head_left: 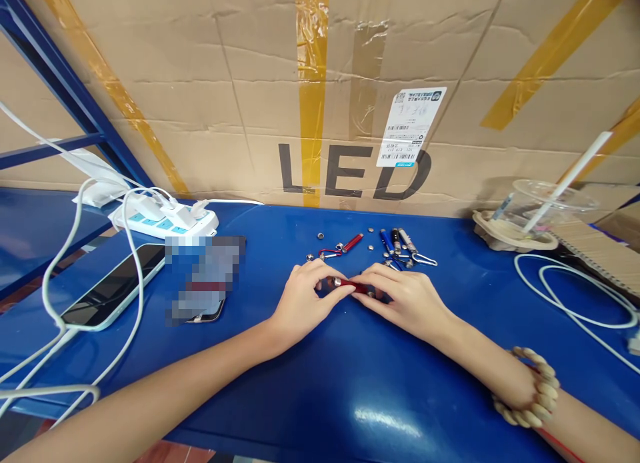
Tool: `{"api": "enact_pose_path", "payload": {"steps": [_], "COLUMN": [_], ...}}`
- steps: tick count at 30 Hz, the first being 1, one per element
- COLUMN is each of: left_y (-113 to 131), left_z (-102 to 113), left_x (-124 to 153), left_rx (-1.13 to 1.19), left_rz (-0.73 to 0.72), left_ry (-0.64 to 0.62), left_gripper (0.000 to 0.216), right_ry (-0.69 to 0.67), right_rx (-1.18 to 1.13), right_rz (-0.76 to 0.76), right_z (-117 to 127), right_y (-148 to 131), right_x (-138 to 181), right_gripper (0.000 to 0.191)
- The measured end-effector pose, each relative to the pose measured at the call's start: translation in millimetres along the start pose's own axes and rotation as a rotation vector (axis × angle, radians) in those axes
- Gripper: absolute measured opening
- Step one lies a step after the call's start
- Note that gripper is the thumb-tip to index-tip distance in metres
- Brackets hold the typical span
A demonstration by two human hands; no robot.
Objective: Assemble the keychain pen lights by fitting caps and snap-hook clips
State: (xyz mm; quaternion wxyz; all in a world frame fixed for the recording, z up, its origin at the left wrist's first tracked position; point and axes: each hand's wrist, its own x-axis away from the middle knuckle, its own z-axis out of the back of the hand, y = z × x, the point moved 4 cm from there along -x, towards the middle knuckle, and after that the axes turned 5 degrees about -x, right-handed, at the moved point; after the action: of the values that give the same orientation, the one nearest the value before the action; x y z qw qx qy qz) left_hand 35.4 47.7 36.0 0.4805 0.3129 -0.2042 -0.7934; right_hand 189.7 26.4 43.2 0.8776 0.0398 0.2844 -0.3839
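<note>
Between my two hands is a small red flashlight (359,288) with silvery ends, held level just above the blue tabletop. My left hand (307,296) pinches its left end between thumb and fingers. My right hand (407,293) grips its right end, so part of the barrel is hidden. Just beyond my hands lies another red flashlight (353,243), beside a red carabiner clip (331,253). Blue, black and silver flashlights (396,242) with a silver clip (425,258) are grouped to the right. Small round metal pieces (321,236) are scattered nearby.
Two phones, one pale-edged (117,286) and one partly blurred (213,310), lie left beside a white power strip (145,220) with looping cables. A large cardboard box (260,103) stands behind. At right are a clear cup (555,196) in a carrier and a white cable (550,303).
</note>
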Motion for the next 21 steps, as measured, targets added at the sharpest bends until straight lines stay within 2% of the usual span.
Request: {"api": "enact_pose_path", "payload": {"steps": [9, 12, 16, 21], "left_y": [-6.0, -6.7, -4.6, -1.1], "left_z": [-4.5, -6.7, -5.8, -4.1], "left_x": [-0.2, -0.2, 0.5, 1.2], "left_rx": [0.036, 0.055, 0.137, 0.153], "left_rz": [0.020, 0.014, 0.042, 0.025], "left_ry": [-0.017, -0.046, -0.036, -0.020], "left_gripper": [0.026, 0.027, 0.041, 0.030], "right_ry": [0.102, 0.147, 0.117, 0.112], "right_rx": [-0.072, -0.052, -0.037, 0.013], "right_rz": [-0.109, -0.087, -0.051, 0.037], "right_z": [2.6, 3.1, 3.0, 4.2], "right_y": [6.4, 6.4, 4.2, 1.1], "right_x": [0.2, 1.5, 1.1, 0.5], "right_gripper": [0.019, 0.018, 0.018, 0.021]}}
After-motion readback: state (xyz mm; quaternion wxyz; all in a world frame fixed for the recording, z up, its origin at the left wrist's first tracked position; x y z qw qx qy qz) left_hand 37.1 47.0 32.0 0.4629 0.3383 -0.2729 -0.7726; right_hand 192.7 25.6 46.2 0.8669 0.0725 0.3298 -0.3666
